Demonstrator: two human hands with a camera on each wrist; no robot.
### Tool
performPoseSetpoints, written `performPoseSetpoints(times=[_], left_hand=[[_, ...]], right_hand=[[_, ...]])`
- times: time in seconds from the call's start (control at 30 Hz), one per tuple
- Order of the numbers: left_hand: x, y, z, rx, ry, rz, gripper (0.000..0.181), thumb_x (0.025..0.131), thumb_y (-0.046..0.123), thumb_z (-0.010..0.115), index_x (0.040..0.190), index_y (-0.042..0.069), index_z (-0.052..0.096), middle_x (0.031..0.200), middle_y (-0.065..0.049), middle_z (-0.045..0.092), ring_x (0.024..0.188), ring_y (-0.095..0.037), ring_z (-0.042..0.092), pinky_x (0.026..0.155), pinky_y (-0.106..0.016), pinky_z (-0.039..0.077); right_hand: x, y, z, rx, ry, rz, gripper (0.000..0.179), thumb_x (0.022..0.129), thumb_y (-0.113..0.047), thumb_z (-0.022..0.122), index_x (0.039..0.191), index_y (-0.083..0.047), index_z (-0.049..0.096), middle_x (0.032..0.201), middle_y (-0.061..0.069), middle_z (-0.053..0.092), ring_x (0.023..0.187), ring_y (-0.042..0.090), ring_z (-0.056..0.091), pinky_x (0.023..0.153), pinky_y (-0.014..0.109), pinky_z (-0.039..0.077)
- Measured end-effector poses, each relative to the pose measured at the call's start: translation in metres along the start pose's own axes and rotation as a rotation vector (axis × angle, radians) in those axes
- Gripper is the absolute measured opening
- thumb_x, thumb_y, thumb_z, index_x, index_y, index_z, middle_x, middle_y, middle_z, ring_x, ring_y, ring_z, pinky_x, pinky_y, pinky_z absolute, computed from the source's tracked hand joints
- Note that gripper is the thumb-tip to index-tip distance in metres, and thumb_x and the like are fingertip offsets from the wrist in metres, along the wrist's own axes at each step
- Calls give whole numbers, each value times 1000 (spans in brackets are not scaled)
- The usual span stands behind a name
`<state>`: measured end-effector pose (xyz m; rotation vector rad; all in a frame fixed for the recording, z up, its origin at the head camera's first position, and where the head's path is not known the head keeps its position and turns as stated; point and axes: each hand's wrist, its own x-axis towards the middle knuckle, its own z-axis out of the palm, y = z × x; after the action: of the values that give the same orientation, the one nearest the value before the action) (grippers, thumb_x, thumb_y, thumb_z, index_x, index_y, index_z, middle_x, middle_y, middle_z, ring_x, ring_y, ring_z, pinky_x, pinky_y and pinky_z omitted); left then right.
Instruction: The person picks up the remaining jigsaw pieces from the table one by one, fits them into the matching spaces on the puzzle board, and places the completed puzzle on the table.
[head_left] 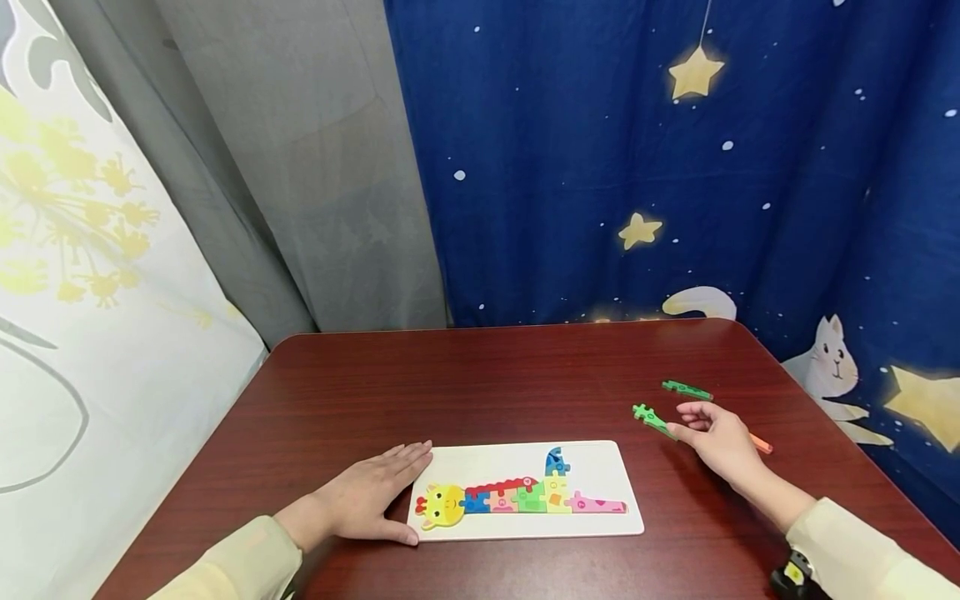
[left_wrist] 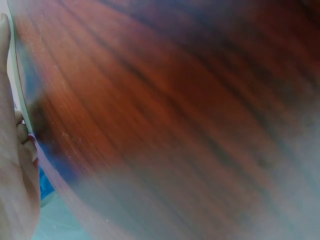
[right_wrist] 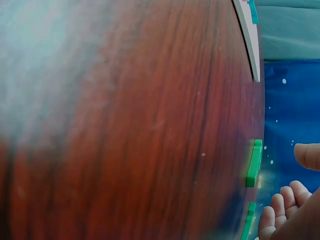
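A white puzzle board holds a giraffe made of coloured pieces: a yellow head, a row of body pieces, a pink leg and a blue piece at the top. My left hand rests at the board's left edge, fingers extended along the side and thumb near the lower corner. To the board's right, my right hand hovers by a green puzzle piece. In the right wrist view its thumb and fingers are apart, with nothing between them.
A second green piece lies farther back, and an orange piece is partly covered by the right hand. All rest on a dark red wooden table. A blue star-patterned curtain hangs behind the far edge.
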<state>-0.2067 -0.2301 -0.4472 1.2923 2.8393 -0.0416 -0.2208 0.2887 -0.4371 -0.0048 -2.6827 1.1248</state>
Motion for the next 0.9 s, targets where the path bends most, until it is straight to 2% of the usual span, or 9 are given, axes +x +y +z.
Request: performPoseSetpoints(times=[0.23,0.7,0.9], left_hand=[[-1,0,-1,-11,-11,-11,107,81,82,39,154,6,25,159,-7,23,143,-22,26,112,-41,30],[-1,1,0,-15,-13,-9,106,81,82,39,154,6,25,159,-7,22,144,-21,25,112,-42,30],[-1,0,0,-3,-5,-5,106,81,82,39,154,6,26,159,-7,23,144,-21,25,112,-41,30]], right_hand=[[-1,5,1,-1,-53,71,43,85,-24,76,113,7,63,100,17,66,90,29,61,70,29,48],[2,10,5,27,-112,106,42,84,-17,76,113,10,61,98,16,65,86,26,61,68,25,49],[5,11,6,31,-125,110,44,84,-18,77,113,10,61,98,15,64,86,26,59,70,28,50]])
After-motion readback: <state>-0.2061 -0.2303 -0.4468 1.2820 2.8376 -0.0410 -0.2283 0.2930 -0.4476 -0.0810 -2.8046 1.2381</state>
